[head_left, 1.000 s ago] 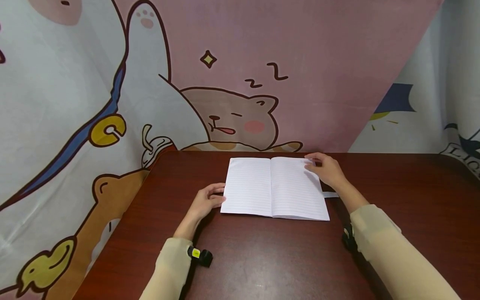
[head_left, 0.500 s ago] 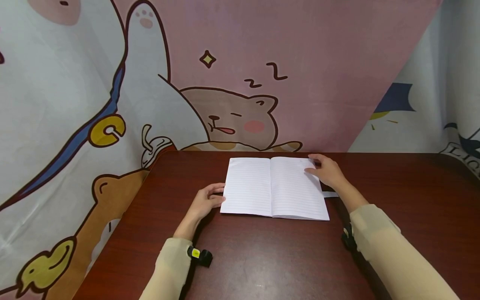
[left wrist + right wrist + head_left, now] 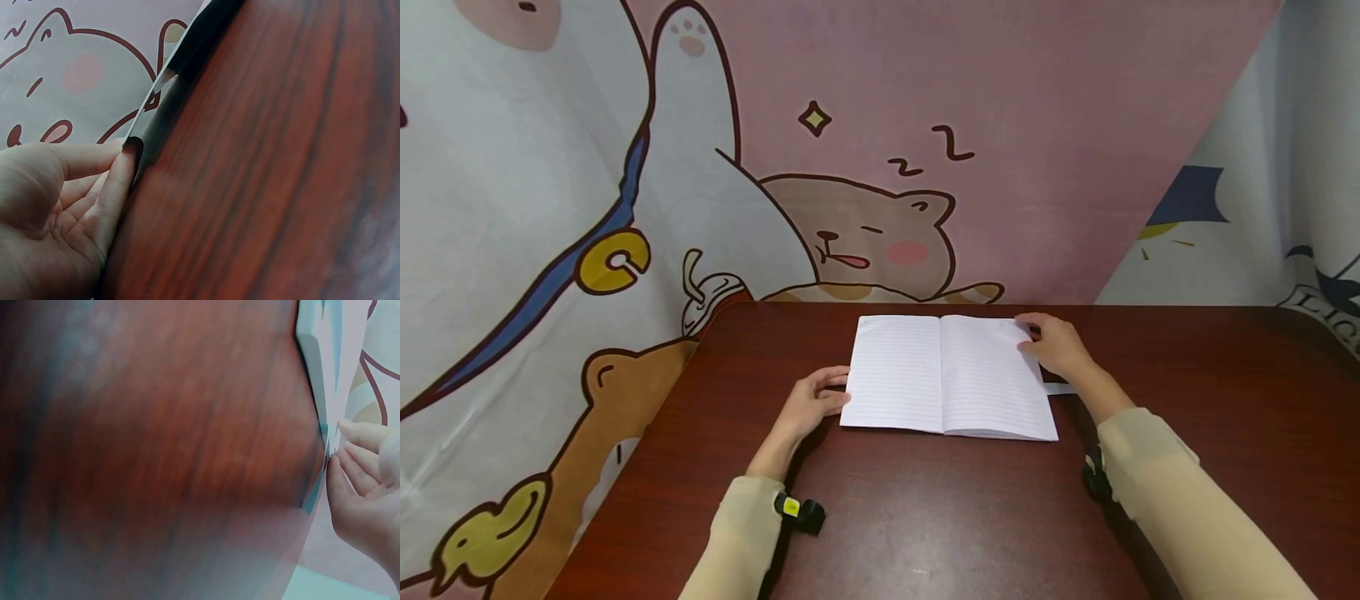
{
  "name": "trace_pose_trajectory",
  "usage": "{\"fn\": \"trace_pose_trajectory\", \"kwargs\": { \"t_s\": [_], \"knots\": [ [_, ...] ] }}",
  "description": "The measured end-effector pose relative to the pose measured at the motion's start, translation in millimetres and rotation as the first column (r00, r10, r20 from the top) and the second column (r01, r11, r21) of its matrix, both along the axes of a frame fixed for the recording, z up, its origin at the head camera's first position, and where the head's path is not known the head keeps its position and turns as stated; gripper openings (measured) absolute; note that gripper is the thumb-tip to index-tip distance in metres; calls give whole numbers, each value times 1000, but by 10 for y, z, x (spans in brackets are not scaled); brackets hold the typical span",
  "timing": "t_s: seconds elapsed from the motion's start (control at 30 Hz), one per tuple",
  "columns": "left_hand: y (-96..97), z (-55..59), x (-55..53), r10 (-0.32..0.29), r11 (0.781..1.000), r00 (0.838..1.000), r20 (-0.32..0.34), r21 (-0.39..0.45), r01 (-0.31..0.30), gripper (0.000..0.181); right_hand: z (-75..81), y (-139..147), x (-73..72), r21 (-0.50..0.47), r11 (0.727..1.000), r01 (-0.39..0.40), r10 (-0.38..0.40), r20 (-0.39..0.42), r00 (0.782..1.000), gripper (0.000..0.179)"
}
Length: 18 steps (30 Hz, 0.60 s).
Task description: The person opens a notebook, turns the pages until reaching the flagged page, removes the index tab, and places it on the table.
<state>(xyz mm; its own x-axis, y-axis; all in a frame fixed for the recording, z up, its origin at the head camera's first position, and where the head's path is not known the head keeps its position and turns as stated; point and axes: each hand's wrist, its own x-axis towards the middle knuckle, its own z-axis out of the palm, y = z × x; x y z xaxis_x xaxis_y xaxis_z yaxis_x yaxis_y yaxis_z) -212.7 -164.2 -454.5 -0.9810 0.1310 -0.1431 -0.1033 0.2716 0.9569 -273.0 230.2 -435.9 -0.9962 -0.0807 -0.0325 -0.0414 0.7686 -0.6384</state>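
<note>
An open notebook (image 3: 897, 375) with blank lined pages lies on the brown wooden table, its middle fold running away from me. My left hand (image 3: 808, 406) holds the left edge of the notebook; in the left wrist view the thumb (image 3: 94, 159) is on top and a finger lies under the edge. At the upper right corner, my right hand (image 3: 1058, 346) pinches the right-hand page. The right wrist view shows thumb and fingertips meeting at the page edge (image 3: 337, 400), with the thicker stack of pages (image 3: 310, 347) beside it.
A pale strip (image 3: 1060, 389) sticks out from under the notebook's right side. The table (image 3: 925, 517) ends at a cartoon-printed cloth (image 3: 1037, 167) behind and on the left. Black cameras are strapped to both wrists.
My right thumb has drawn back from over the page toward its right edge, and the fingers have closed nearer to it. The left hand and the notebook stay where they were.
</note>
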Motion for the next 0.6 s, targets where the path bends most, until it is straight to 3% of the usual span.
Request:
{"fn": "trace_pose_trajectory", "kwargs": {
  "t_s": [0.6],
  "knots": [
    [16, 23, 18, 6, 1000, 1000, 6, 4, -7, 45, -3, 3, 18, 37, 999, 4, -2, -55, 998, 44]
  ]
}}
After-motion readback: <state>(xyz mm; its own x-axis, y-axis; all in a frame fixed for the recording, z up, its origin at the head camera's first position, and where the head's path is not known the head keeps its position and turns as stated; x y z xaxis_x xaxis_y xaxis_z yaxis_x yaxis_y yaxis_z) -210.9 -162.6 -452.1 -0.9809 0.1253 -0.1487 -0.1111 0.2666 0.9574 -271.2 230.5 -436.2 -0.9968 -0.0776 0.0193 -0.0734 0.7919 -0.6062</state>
